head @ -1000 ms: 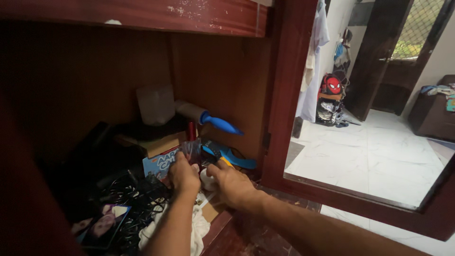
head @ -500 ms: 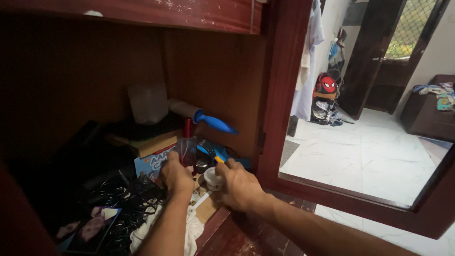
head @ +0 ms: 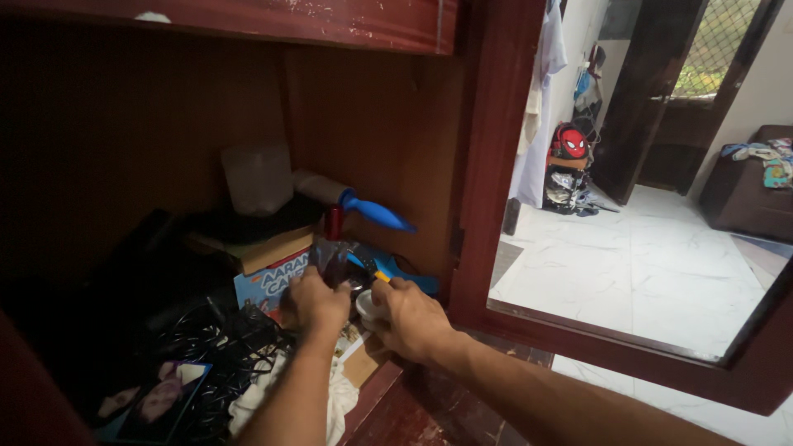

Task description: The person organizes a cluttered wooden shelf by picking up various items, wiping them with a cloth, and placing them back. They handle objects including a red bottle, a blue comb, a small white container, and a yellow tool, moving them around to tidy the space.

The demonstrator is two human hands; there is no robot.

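Both hands have dropped slightly and drawn closer together inside the cupboard since half a second ago.

I see my left hand [head: 318, 301] pinching a small clear plastic bag [head: 332, 258] held upright at its fingertips, while my right hand [head: 409, 318] is curled around a small white round container [head: 364, 306], just beside the left. Behind them a blue-handled roller [head: 359, 204] leans on the cupboard wall, above a blue printed box [head: 277, 281]. Left of my wrists sit tangled black cables [head: 219, 347], a white cloth [head: 339, 400] and a photo print [head: 161, 400]. A translucent plastic tub [head: 258, 177] stands at the back.
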